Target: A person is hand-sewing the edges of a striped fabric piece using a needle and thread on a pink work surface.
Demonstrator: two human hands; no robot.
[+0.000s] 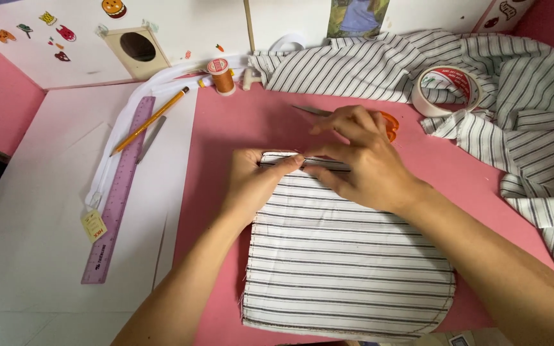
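Pink covers most of the table [226,128], with white paper sheets [46,211] laid over its left part. A long heap of striped shirt fabric [520,96] runs along the far and right edges. Nearer the person, in the middle of the pink surface, lies a striped fabric piece [341,263] with rounded near corners and a stitched edge. Both hands rest on its far edge: the left hand [258,176] has fingers closed on the folded hem, and the right hand [363,160] pinches the same fold just beside it, thumb and forefinger together. A purple ruler [118,192] and a white zipper [129,122] lie on the paper, a pencil [150,120] across them. A tape roll [447,90] sits on the heap; orange-handled scissors [386,122] show behind the right hand; an orange thread spool [220,75] stands far back.
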